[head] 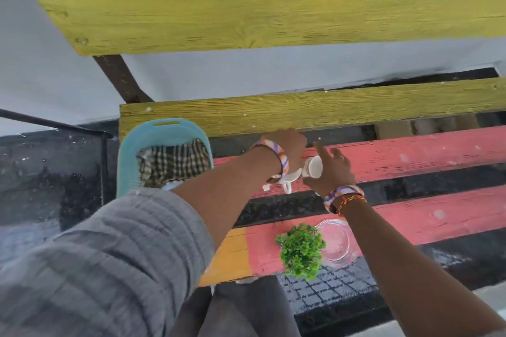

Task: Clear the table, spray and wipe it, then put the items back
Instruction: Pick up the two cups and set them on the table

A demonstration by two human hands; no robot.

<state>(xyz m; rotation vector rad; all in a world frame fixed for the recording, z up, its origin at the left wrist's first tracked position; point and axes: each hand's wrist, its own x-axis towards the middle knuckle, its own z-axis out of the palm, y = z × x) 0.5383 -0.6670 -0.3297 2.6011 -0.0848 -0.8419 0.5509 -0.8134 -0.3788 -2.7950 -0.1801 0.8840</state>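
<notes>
The table is made of painted planks, pink (pixel 410 156) and yellow-green (pixel 301 112), with dark gaps between them. My right hand (pixel 332 172) grips a small white cup (pixel 313 167) tilted on its side, with the forefinger sticking out. A white mug (pixel 290 178) with a handle sits on the pink plank, just under my left wrist. My left hand (pixel 289 143) reaches past the mug with its back up and its fingers hidden. A green leafy plant (pixel 301 250) and a clear glass bowl (pixel 338 241) stand on the near pink plank.
A teal plastic tray (pixel 128 161) holding a checked cloth (pixel 172 163) sits at the table's left end. A higher yellow-green plank (pixel 246 13) runs across the back. A thin black metal rail (pixel 54 124) stands at the left. Below lies a dark tiled floor (pixel 328 290).
</notes>
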